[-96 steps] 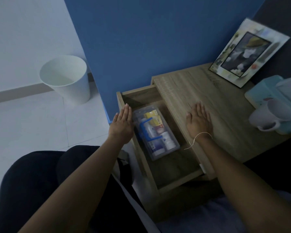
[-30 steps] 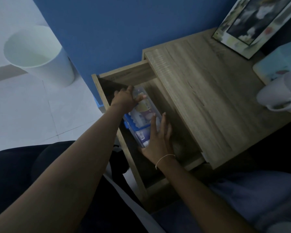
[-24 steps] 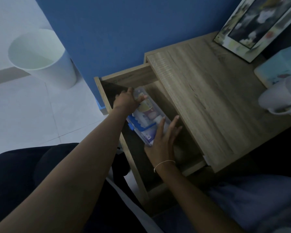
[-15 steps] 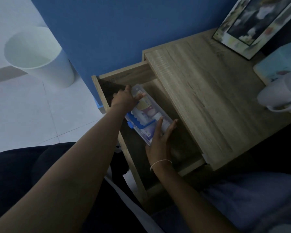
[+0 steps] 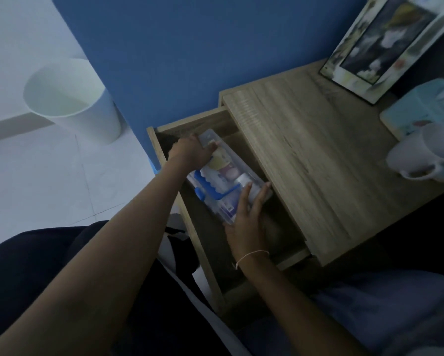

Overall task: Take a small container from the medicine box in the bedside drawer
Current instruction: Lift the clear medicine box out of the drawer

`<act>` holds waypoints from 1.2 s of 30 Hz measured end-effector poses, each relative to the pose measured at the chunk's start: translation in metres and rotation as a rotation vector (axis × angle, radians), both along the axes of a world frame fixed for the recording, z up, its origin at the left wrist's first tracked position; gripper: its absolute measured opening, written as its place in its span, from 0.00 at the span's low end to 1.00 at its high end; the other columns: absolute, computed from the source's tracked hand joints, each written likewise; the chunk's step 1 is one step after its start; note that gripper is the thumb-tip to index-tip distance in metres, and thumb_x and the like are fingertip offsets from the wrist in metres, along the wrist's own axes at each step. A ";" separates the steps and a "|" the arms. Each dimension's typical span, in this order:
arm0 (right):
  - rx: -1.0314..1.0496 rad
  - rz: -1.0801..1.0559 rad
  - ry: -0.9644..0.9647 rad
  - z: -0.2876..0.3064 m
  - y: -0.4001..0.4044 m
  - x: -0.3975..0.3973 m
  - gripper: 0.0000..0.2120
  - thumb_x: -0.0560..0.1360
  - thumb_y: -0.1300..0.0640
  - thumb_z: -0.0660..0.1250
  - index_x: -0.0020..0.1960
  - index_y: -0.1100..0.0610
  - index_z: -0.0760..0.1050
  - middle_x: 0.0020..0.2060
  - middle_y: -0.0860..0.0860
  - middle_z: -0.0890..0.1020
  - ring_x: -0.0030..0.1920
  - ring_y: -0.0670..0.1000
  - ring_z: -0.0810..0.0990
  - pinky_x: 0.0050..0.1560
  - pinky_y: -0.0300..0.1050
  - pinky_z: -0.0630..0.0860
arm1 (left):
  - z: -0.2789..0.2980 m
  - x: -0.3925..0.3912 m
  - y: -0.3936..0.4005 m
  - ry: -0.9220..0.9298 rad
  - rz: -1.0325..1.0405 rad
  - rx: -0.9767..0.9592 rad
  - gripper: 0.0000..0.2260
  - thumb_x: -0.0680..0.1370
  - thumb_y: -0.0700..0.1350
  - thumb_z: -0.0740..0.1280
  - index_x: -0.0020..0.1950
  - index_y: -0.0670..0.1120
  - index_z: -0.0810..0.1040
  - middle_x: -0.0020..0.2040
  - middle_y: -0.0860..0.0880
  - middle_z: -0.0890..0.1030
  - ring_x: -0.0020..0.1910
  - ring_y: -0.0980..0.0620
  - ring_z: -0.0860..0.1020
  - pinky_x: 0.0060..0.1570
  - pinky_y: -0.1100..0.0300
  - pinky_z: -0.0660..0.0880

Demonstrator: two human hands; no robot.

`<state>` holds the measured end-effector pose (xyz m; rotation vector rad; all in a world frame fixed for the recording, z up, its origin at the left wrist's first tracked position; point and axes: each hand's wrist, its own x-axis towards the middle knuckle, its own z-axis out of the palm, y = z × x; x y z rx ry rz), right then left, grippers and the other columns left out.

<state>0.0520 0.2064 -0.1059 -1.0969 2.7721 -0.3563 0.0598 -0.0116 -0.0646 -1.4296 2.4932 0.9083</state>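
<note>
Medicine box [image 5: 226, 181], a clear plastic case with a blue handle, sits tilted inside the open bedside drawer [image 5: 208, 235], its small containers showing through the lid. Left hand [image 5: 192, 152] clasps the far end of the box, fingers curled over its edge. Right hand [image 5: 246, 217] holds the near end, fingers spread along the right side. To the right, the desk [image 5: 310, 163] top carries a picture frame [image 5: 385, 44] at the far edge and a white mug [image 5: 426, 152] near a pale blue box [image 5: 411, 109]. A white bin [image 5: 72, 98] stands on the floor at far left.
</note>
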 end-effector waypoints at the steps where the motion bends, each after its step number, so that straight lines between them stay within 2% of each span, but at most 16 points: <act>1: -0.021 0.024 -0.009 0.007 0.001 -0.002 0.53 0.68 0.47 0.75 0.78 0.54 0.42 0.77 0.63 0.39 0.76 0.61 0.54 0.66 0.47 0.64 | 0.008 0.001 -0.001 0.018 -0.011 -0.024 0.31 0.75 0.66 0.55 0.65 0.43 0.70 0.58 0.40 0.80 0.54 0.41 0.78 0.55 0.45 0.77; 3: -0.049 0.071 -0.039 0.021 0.002 -0.003 0.52 0.69 0.46 0.73 0.78 0.54 0.41 0.77 0.63 0.39 0.75 0.61 0.58 0.64 0.44 0.69 | 0.022 0.004 -0.004 0.104 0.006 -0.070 0.27 0.75 0.62 0.60 0.64 0.43 0.72 0.58 0.41 0.79 0.55 0.41 0.78 0.55 0.45 0.77; 5: -0.081 0.102 -0.074 0.035 0.002 -0.001 0.50 0.71 0.48 0.72 0.78 0.53 0.39 0.76 0.62 0.37 0.76 0.61 0.57 0.64 0.45 0.70 | 0.034 0.010 -0.005 0.162 0.023 -0.123 0.25 0.75 0.59 0.63 0.61 0.41 0.73 0.56 0.41 0.79 0.55 0.40 0.77 0.54 0.46 0.77; 7: -0.120 0.112 -0.091 0.047 0.001 -0.001 0.50 0.72 0.51 0.72 0.78 0.52 0.38 0.76 0.61 0.34 0.76 0.60 0.55 0.66 0.47 0.70 | 0.046 0.015 -0.007 0.176 0.031 -0.146 0.23 0.75 0.59 0.63 0.59 0.41 0.74 0.54 0.41 0.79 0.54 0.41 0.77 0.52 0.49 0.75; 11: -0.191 0.131 -0.101 0.071 0.001 -0.014 0.50 0.72 0.51 0.71 0.77 0.49 0.36 0.74 0.57 0.30 0.76 0.59 0.57 0.64 0.46 0.72 | 0.075 0.012 -0.008 0.155 0.047 -0.166 0.27 0.76 0.62 0.60 0.63 0.41 0.72 0.61 0.40 0.77 0.59 0.39 0.75 0.55 0.49 0.72; 14: -0.238 0.128 -0.147 0.086 0.003 -0.027 0.50 0.72 0.48 0.72 0.78 0.48 0.38 0.76 0.58 0.33 0.75 0.59 0.59 0.63 0.45 0.73 | 0.099 -0.001 -0.008 0.159 0.024 -0.217 0.24 0.76 0.60 0.60 0.62 0.42 0.72 0.60 0.40 0.78 0.57 0.39 0.76 0.49 0.53 0.69; 17: -0.291 0.125 -0.170 0.099 0.004 -0.038 0.50 0.71 0.47 0.72 0.77 0.46 0.38 0.77 0.56 0.35 0.73 0.58 0.64 0.58 0.44 0.78 | 0.123 -0.015 -0.008 0.186 -0.008 -0.262 0.22 0.76 0.58 0.61 0.59 0.42 0.74 0.57 0.39 0.79 0.55 0.38 0.76 0.49 0.52 0.70; 21: -0.370 0.130 -0.062 0.112 0.007 -0.059 0.48 0.71 0.49 0.72 0.78 0.46 0.42 0.78 0.56 0.38 0.70 0.57 0.69 0.52 0.40 0.80 | 0.143 -0.032 -0.008 0.228 -0.021 -0.269 0.21 0.76 0.57 0.62 0.60 0.42 0.73 0.59 0.40 0.78 0.57 0.38 0.76 0.48 0.55 0.66; 24: -0.402 0.124 -0.038 0.116 0.010 -0.092 0.45 0.73 0.52 0.71 0.78 0.46 0.44 0.78 0.53 0.38 0.71 0.57 0.68 0.51 0.39 0.76 | 0.143 -0.049 -0.002 0.290 -0.007 -0.162 0.20 0.77 0.55 0.62 0.62 0.43 0.72 0.60 0.40 0.78 0.59 0.39 0.75 0.51 0.55 0.68; 29: -0.284 0.170 -0.115 0.117 0.019 -0.158 0.44 0.73 0.56 0.72 0.78 0.49 0.46 0.78 0.52 0.36 0.74 0.52 0.60 0.59 0.36 0.68 | 0.121 -0.078 0.014 0.372 -0.006 -0.012 0.20 0.79 0.52 0.61 0.67 0.42 0.69 0.60 0.39 0.79 0.62 0.39 0.74 0.59 0.53 0.69; 31: -0.273 0.177 -0.148 0.113 0.025 -0.176 0.44 0.73 0.60 0.72 0.78 0.49 0.47 0.78 0.51 0.36 0.74 0.48 0.57 0.60 0.30 0.64 | 0.108 -0.084 0.019 0.413 -0.027 0.024 0.20 0.79 0.51 0.61 0.67 0.42 0.69 0.59 0.38 0.80 0.62 0.39 0.75 0.62 0.52 0.69; 33: -0.299 0.180 -0.202 0.108 0.030 -0.188 0.45 0.72 0.63 0.72 0.77 0.46 0.46 0.78 0.48 0.38 0.72 0.43 0.55 0.58 0.19 0.58 | 0.097 -0.086 0.024 0.469 -0.046 0.029 0.20 0.80 0.51 0.61 0.68 0.43 0.68 0.60 0.39 0.80 0.63 0.40 0.75 0.62 0.53 0.69; 36: -0.363 0.195 -0.201 0.102 0.030 -0.195 0.44 0.72 0.65 0.71 0.76 0.44 0.48 0.79 0.50 0.41 0.73 0.45 0.55 0.59 0.19 0.58 | 0.087 -0.085 0.026 0.534 -0.064 -0.031 0.22 0.80 0.54 0.60 0.71 0.45 0.66 0.66 0.42 0.76 0.67 0.41 0.71 0.65 0.53 0.66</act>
